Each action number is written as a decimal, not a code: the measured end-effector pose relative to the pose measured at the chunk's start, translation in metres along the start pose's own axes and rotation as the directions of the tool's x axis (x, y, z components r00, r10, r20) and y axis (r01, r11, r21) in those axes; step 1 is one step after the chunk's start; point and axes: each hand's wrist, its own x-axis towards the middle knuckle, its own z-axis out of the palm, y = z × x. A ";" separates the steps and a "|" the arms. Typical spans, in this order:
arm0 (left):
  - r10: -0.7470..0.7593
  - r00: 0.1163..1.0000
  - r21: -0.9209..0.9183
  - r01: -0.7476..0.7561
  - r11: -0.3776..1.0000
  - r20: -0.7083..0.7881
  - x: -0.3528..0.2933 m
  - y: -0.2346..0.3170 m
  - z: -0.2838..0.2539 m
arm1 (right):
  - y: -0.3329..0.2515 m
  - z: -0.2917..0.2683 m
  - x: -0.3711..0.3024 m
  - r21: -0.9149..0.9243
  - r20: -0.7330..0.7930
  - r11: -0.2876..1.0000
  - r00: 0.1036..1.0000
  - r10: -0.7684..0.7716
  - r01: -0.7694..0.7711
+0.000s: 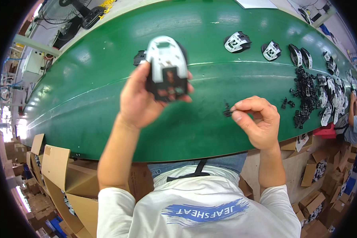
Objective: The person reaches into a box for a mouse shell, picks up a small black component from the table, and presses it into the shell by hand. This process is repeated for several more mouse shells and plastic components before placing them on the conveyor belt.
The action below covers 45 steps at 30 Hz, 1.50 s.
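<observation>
My left hand (pixel 141 93) is closed around a white-and-black computer mouse shell (pixel 167 65), raised over the green table and slightly blurred. Thumb on one side and fingertips on the other, it grips the shell by its edges. Just behind it, partly hidden, lies a dark part (pixel 139 58) on the table. A small black plastic piece (pixel 227 112) is pinched between the thumb and forefinger of my right hand (pixel 260 121). To the right of that hand lie a couple of loose black pieces (pixel 284 103) and a heap of similar black pieces (pixel 305 95).
Mouse shells (pixel 237 42) stand spaced along the far side of the green table (pixel 87 111), with more piled (pixel 332 97) at the right. Open cardboard boxes (pixel 69 174) crowd the near left; others sit at lower right. A co-worker's arm (pixel 352 109) reaches in at far right.
</observation>
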 end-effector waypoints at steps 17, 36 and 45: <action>0.055 0.945 0.185 0.007 0.983 -0.324 -0.053 -0.100 0.044 | -0.010 0.071 -0.031 0.147 -0.217 0.969 0.962 -0.163 0.198; -0.090 0.955 -0.152 0.048 0.987 -0.284 -0.072 -0.119 0.068 | 0.011 0.072 -0.019 0.273 -0.301 0.943 0.948 -0.106 0.192; 0.317 0.940 0.334 -0.261 0.906 -0.126 -0.072 -0.140 0.064 | -0.014 0.096 -0.030 0.776 -0.160 0.604 0.872 0.463 -0.179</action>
